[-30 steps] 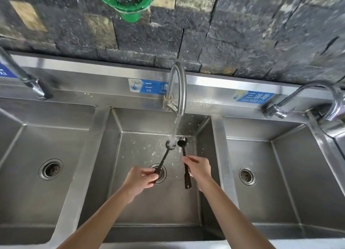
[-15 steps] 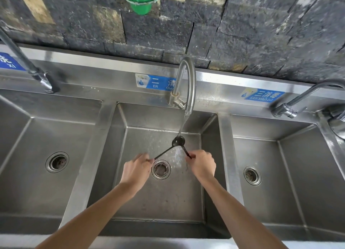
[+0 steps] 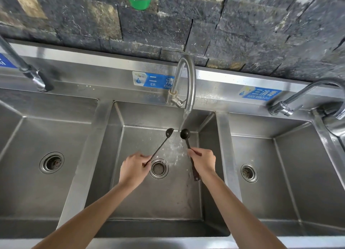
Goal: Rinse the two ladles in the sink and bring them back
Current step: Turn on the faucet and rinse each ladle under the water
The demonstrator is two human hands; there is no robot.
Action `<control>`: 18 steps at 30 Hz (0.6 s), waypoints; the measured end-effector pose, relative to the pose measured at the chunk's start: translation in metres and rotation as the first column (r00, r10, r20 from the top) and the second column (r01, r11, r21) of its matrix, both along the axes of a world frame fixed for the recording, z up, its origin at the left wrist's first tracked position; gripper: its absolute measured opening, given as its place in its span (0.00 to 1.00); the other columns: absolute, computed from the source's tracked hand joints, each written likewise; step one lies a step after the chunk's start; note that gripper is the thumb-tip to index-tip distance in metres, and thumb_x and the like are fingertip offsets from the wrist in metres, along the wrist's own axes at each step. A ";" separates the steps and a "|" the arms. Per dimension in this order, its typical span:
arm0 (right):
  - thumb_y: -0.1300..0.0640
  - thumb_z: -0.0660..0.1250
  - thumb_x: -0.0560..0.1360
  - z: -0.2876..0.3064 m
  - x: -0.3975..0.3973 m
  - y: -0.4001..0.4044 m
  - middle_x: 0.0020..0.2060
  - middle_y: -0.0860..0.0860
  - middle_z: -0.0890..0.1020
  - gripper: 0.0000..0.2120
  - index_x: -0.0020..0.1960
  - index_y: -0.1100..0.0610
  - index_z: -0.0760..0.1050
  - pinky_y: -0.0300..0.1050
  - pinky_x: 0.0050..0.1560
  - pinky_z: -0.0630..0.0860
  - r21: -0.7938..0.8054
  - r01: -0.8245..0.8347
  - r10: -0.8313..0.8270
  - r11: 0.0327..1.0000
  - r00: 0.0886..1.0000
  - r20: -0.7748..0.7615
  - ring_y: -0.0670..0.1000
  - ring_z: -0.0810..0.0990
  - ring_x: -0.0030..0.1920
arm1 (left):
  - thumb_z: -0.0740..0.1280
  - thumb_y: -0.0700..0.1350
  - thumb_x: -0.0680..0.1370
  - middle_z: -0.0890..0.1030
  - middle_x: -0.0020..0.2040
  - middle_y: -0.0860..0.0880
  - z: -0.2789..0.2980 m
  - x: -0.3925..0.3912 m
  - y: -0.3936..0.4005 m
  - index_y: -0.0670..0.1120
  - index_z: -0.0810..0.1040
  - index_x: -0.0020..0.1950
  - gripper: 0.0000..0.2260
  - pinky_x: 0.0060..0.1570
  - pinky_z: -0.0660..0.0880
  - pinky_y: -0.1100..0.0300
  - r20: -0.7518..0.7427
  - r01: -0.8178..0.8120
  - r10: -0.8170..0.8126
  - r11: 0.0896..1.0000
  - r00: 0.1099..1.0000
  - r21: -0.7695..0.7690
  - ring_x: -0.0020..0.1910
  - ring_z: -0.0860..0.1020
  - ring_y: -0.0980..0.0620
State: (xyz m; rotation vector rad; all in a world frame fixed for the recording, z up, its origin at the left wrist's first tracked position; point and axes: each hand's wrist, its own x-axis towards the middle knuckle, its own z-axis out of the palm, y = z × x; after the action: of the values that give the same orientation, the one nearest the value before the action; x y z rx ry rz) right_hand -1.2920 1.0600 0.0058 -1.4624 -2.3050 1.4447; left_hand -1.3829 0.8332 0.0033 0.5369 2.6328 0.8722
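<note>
Two hands I see over the middle basin: my left hand (image 3: pixel 134 168) grips the thin handle of a dark long-handled ladle (image 3: pixel 162 143), my right hand (image 3: pixel 202 162) grips a second dark ladle (image 3: pixel 185 134), its handle end showing below the wrist. Both bowls sit apart, up beside the water stream (image 3: pixel 182 122) from the curved steel tap (image 3: pixel 186 80). The stainless-steel three-basin sink (image 3: pixel 104 118) holds splashed water around the middle drain (image 3: pixel 158 168).

Both forearms reach forward (bare, slightly converging); the left hand (image 3: pixel 134 168) and the right hand (image 3: pixel 203 162) have fingers curled, each pinching a thin handle.
</note>
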 end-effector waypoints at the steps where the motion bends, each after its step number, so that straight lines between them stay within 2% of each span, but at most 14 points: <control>1: 0.52 0.77 0.75 0.002 0.001 -0.001 0.36 0.45 0.87 0.03 0.49 0.49 0.88 0.47 0.46 0.86 -0.112 0.080 -0.085 0.990 0.996 -0.041 0.48 0.85 0.39 | 0.74 0.44 0.75 0.86 0.41 0.55 0.001 0.000 0.000 0.52 0.87 0.55 0.10 0.44 0.81 0.56 0.154 -0.066 0.054 0.995 0.987 0.074 0.40 0.84 0.51; 3: 0.52 0.78 0.74 0.005 0.004 -0.004 0.40 0.47 0.89 0.06 0.50 0.49 0.88 0.40 0.41 0.82 -0.299 0.178 -0.212 0.938 0.973 -0.087 0.47 0.85 0.40 | 0.76 0.43 0.74 0.87 0.38 0.55 0.004 0.002 -0.001 0.53 0.87 0.54 0.10 0.46 0.82 0.62 0.427 -0.226 0.118 0.950 0.897 0.213 0.37 0.85 0.56; 5: 0.52 0.79 0.73 0.006 0.009 -0.008 0.40 0.48 0.90 0.05 0.49 0.49 0.88 0.39 0.40 0.81 -0.365 0.181 -0.232 0.913 0.968 -0.100 0.47 0.86 0.40 | 0.75 0.39 0.74 0.88 0.37 0.53 0.008 0.006 -0.007 0.61 0.88 0.45 0.14 0.44 0.82 0.65 0.585 -0.331 0.091 0.889 0.806 0.317 0.37 0.84 0.59; 6: 0.53 0.79 0.73 0.007 0.012 -0.010 0.40 0.47 0.90 0.05 0.49 0.49 0.88 0.41 0.44 0.83 -0.386 0.166 -0.223 0.907 0.969 -0.106 0.48 0.88 0.41 | 0.75 0.39 0.74 0.89 0.40 0.51 0.009 0.008 -0.010 0.63 0.87 0.42 0.17 0.44 0.82 0.65 0.631 -0.355 0.065 0.868 0.773 0.347 0.38 0.84 0.59; 8: 0.54 0.79 0.73 0.009 0.017 -0.016 0.41 0.48 0.90 0.02 0.46 0.49 0.88 0.45 0.53 0.85 -0.409 0.141 -0.203 0.902 0.973 -0.113 0.51 0.89 0.47 | 0.75 0.39 0.75 0.89 0.43 0.51 0.012 0.010 -0.017 0.63 0.87 0.41 0.17 0.44 0.82 0.66 0.672 -0.375 0.039 0.853 0.739 0.363 0.41 0.85 0.58; 11: 0.55 0.79 0.73 0.013 0.023 -0.023 0.41 0.49 0.90 0.03 0.43 0.47 0.87 0.50 0.57 0.85 -0.396 0.130 -0.186 0.909 0.977 -0.107 0.55 0.89 0.50 | 0.76 0.38 0.74 0.89 0.42 0.52 0.015 0.011 -0.027 0.58 0.88 0.43 0.13 0.42 0.81 0.67 0.701 -0.431 0.057 0.822 0.711 0.371 0.43 0.86 0.56; 13: 0.55 0.79 0.73 0.016 0.027 -0.027 0.41 0.51 0.90 0.02 0.42 0.49 0.88 0.54 0.59 0.84 -0.401 0.137 -0.194 0.906 0.975 -0.105 0.58 0.88 0.51 | 0.76 0.37 0.74 0.88 0.40 0.52 0.019 0.012 -0.033 0.57 0.88 0.43 0.12 0.42 0.81 0.68 0.686 -0.439 0.066 0.812 0.724 0.385 0.41 0.85 0.56; 16: 0.54 0.79 0.73 0.022 0.039 -0.029 0.42 0.52 0.90 0.01 0.43 0.49 0.89 0.55 0.59 0.84 -0.381 0.164 -0.216 0.910 0.971 -0.099 0.59 0.88 0.50 | 0.76 0.37 0.74 0.87 0.36 0.52 0.026 0.010 -0.040 0.61 0.87 0.39 0.17 0.41 0.80 0.69 0.643 -0.391 0.043 0.824 0.765 0.410 0.36 0.82 0.60; 18: 0.54 0.79 0.73 0.025 0.050 -0.028 0.41 0.52 0.90 0.04 0.40 0.48 0.89 0.50 0.51 0.86 -0.347 0.190 -0.236 0.919 0.967 -0.095 0.56 0.89 0.44 | 0.75 0.37 0.74 0.87 0.36 0.53 0.029 0.008 -0.043 0.62 0.87 0.39 0.18 0.40 0.80 0.70 0.624 -0.348 0.013 0.839 0.781 0.419 0.36 0.82 0.61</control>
State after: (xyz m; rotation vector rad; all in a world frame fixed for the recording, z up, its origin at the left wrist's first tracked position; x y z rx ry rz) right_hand -1.2424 1.0319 0.0313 -1.5767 -1.8193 1.8695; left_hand -1.3747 0.7905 0.0321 0.0626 1.8662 1.5405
